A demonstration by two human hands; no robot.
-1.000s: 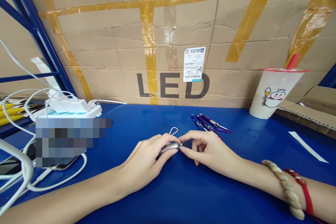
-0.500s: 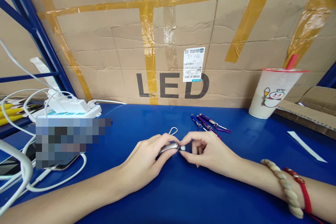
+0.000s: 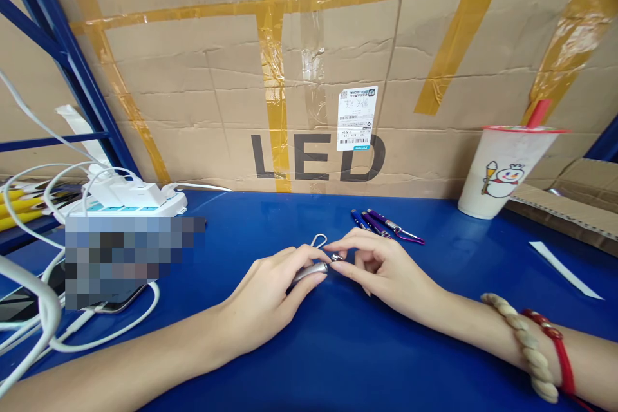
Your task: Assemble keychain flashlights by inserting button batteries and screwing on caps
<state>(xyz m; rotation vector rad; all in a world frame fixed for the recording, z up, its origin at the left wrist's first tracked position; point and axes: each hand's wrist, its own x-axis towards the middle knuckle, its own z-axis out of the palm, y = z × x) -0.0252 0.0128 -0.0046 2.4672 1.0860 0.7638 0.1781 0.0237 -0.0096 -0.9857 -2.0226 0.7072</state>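
My left hand (image 3: 270, 290) rests on the blue table (image 3: 338, 347) and pinches a small silver keychain flashlight (image 3: 309, 270) between thumb and fingers. Its wire clip (image 3: 318, 240) sticks out behind the fingers. My right hand (image 3: 371, 267) meets it from the right and pinches the small silver end piece (image 3: 337, 258) at the flashlight's tip between thumb and forefinger. A beaded bracelet (image 3: 524, 344) and a red cord sit on my right wrist.
Several blue and purple pen lights (image 3: 383, 225) lie just beyond my right hand. A white drink cup (image 3: 502, 170) with a red straw stands at the right. A power strip (image 3: 125, 203) with white cables, a phone and a taped cardboard box (image 3: 313, 64) marked LED border the table.
My right fingers have worked at the flashlight's tip, curling in and then lifting slightly up and back with the small end piece. The left hand has stayed in place.
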